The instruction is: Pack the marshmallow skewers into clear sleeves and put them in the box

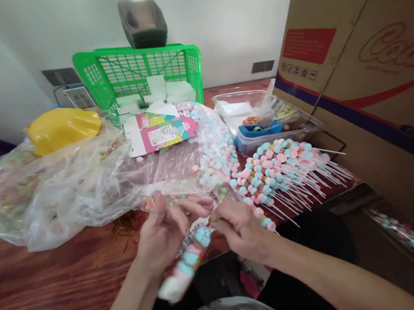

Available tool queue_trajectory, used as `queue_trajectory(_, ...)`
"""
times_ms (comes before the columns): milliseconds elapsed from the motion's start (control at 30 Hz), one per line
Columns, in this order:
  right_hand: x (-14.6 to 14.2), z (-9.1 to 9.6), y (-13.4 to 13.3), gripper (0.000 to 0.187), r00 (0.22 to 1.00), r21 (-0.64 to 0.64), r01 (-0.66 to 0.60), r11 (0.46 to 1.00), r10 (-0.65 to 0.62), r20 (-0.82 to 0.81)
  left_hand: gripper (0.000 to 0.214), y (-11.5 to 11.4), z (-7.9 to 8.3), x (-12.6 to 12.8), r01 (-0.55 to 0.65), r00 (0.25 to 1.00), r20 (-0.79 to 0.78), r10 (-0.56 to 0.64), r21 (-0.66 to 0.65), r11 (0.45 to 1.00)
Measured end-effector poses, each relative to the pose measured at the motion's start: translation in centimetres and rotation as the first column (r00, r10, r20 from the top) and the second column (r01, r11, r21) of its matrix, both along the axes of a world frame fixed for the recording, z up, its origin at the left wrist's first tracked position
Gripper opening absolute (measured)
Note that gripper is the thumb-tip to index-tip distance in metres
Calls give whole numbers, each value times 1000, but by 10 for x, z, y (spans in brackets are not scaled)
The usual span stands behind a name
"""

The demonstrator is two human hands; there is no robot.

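Note:
A skewer of pink, blue and white marshmallows (191, 258) hangs slanted over the table's front edge, in what looks like a clear wrapper. My right hand (242, 227) pinches its upper end, where the stick or wrapper end is hidden by the fingers. Beside the same end, my left hand (161, 232) has its fingers stretched out and thumb raised; whether it touches the wrapper is hard to tell. To the right lies a pile of marshmallow skewers (272, 165) with white sticks pointing right. Behind my hands spreads a clear bag of loose marshmallows (215, 145).
A large bag of gummy candies (57, 185) with a yellow bowl-like piece (63, 128) covers the left. A green basket (194, 67), a printed card box (163, 130) and a clear tray (275, 138) with a blue tape dispenser (257, 133) stand behind. Cardboard boxes (367, 43) rise at right.

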State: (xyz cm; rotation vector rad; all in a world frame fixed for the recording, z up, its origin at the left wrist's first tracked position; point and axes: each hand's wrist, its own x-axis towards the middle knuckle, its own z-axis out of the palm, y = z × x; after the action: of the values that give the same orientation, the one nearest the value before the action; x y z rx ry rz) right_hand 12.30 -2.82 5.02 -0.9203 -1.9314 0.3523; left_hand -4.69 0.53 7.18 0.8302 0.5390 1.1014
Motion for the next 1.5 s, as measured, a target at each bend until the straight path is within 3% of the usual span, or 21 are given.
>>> queue_trajectory(100,4,8,10,18,997,-15,63,998,-64,-34,24,-7,-9,11,-139,990,17,140,-61,988)
queue_trajectory(233,-9,15,2,16,995,143,83,986,-73,-74,38,-12,-15,23,92,991,121,-61,-265,960)
queue_trajectory(367,-20,1,-14,16,992,267,-101,958,78,95,39,-2,-4,5,-16,965,241,100,-328,945)
queue_trajectory(467,-16,-11,-9,16,995,146,-99,984,92,48,35,6,0,-7,-55,970,219,102,-212,976)
queue_trajectory(600,-1,-14,11,19,993,-22,65,998,-67,-100,24,2,-14,4,-117,987,97,129,-128,985)
queue_trajectory(733,6,-12,21,15,989,-68,66,996,-74,-125,36,-13,-29,24,157,988,19,-156,-215,964)
queue_trajectory(833,6,-13,21,12,967,-162,100,982,-134,-218,39,-18,-34,28,217,975,-3,-220,-166,962)
queue_trajectory(933,4,-17,21,15,926,-338,57,939,-176,-334,46,-19,-40,25,86,992,-75,-97,-144,986)
queue_trajectory(1033,0,-23,24,23,881,-522,-105,846,-165,-444,46,-20,-46,23,-42,995,-98,28,-142,989)
queue_trajectory(1167,-3,-30,25,33,832,-647,-291,705,-148,-535,48,-24,-52,21,-65,991,-129,43,-165,984)
queue_trajectory(1233,-2,-34,22,31,820,-672,-310,673,-168,-547,51,-25,-53,18,-36,991,-132,8,-208,977)
queue_trajectory(1333,5,-38,13,22,802,-672,-252,696,-239,-548,53,-26,-53,12,7,995,-92,-34,-275,961)
queue_trajectory(1400,10,-37,6,24,850,-597,-95,796,-247,-465,52,-26,-53,8,39,997,-46,-56,-306,951)
queue_trajectory(1500,17,-29,1,31,983,-217,111,970,-140,-122,53,-27,-54,3,120,992,21,-121,-347,930)
